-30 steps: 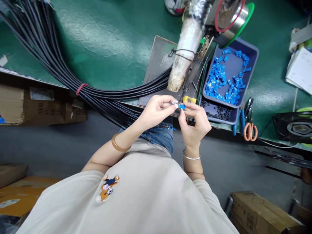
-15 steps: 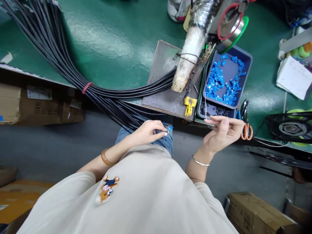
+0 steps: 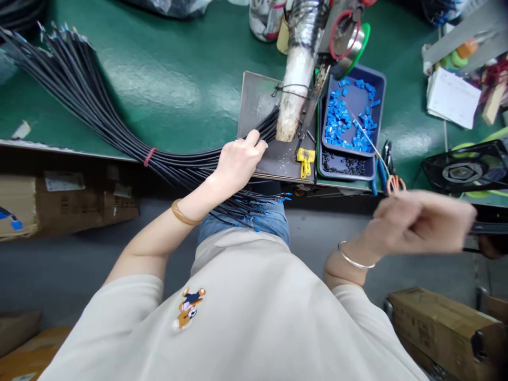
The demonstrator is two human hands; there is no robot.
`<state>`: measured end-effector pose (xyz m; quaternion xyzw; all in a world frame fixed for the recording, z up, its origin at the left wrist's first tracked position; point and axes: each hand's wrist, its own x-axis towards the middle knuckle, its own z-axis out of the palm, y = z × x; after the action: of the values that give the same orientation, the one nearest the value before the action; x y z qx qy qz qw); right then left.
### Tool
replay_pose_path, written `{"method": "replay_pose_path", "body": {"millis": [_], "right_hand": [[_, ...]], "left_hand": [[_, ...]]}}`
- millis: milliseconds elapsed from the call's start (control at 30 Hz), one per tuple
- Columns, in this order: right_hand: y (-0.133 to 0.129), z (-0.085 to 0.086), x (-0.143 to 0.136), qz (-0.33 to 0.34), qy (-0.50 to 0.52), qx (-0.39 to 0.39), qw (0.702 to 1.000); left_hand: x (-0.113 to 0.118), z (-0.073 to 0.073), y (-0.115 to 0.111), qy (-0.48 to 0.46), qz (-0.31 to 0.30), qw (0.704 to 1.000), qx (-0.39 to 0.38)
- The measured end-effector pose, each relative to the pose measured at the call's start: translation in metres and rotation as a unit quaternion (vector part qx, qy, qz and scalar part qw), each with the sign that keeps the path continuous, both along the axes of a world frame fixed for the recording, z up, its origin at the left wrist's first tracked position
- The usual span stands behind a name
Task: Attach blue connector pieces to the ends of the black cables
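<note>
So the biggest thing there was the green workbench (image 3: 210,47), running right across the view. The long bundle of black cables (image 3: 103,116) swept over its left side to the front edge, where it split: some cables lay on the grey board (image 3: 257,84), while others hung past the edge over the person's jeans (image 3: 273,217), blue bits on their ends. A wrapped white tube (image 3: 293,106) slanted down with its tip above that board, and just right of it was a blue-grey tray (image 3: 383,100), overlapping a lower tray (image 3: 345,176).

Hands next. The left hand (image 3: 238,161) was on top of the cables by the board's left front part, fingers bent and bunched fairly close. Couldn't tell if they actually had hold of a cable. The right hand (image 3: 424,222) was way out to the right, in front of the bench edge, fingers curled in but super blurry, so no clue if anything was in them.

Smaller stuff: a spool with a green rim (image 3: 363,47) beside the tube, orange-handled scissors (image 3: 395,183) near the right hand, and a yellow clip (image 3: 305,161) at the board's right front. Tiniest were the blue pieces (image 3: 339,119) in the top tray, black bits (image 3: 345,163) in the lower one, and a thin pale strand (image 3: 371,140) crossing above the trays toward the scissors.
</note>
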<state>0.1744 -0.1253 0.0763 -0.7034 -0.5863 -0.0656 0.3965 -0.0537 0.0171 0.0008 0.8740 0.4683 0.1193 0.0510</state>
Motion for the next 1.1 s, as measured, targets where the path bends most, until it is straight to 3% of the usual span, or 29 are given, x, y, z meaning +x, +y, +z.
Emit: {"method": "replay_pose_path", "body": {"millis": [33, 200, 333, 467, 533, 833, 1100], "right_hand": [[0.009, -0.004, 0.002, -0.036, -0.014, 0.038, 0.999], [0.053, -0.034, 0.036, -0.043, -0.129, -0.191, 0.972], [0.072, -0.054, 0.053, -0.058, -0.108, -0.238, 0.964], [0.086, -0.064, 0.046, -0.064, -0.096, -0.244, 0.963], [0.091, -0.067, 0.042, -0.072, -0.095, -0.244, 0.962], [0.092, -0.074, 0.047, -0.046, -0.061, -0.204, 0.976], [0.070, -0.063, 0.043, -0.061, -0.013, -0.124, 0.990]], "left_hand": [[-0.002, 0.001, -0.002, 0.017, 0.002, 1.000, 0.006], [-0.019, 0.000, -0.013, 0.069, -0.062, 0.995, 0.045], [-0.027, -0.011, -0.020, 0.018, -0.128, 0.988, 0.084], [-0.025, -0.019, -0.020, -0.033, -0.125, 0.979, 0.155], [-0.022, -0.021, -0.020, -0.065, -0.104, 0.980, 0.154], [-0.019, -0.005, -0.022, -0.155, -0.001, 0.987, -0.028], [-0.020, 0.011, -0.032, -0.174, 0.043, 0.983, -0.035]]}}
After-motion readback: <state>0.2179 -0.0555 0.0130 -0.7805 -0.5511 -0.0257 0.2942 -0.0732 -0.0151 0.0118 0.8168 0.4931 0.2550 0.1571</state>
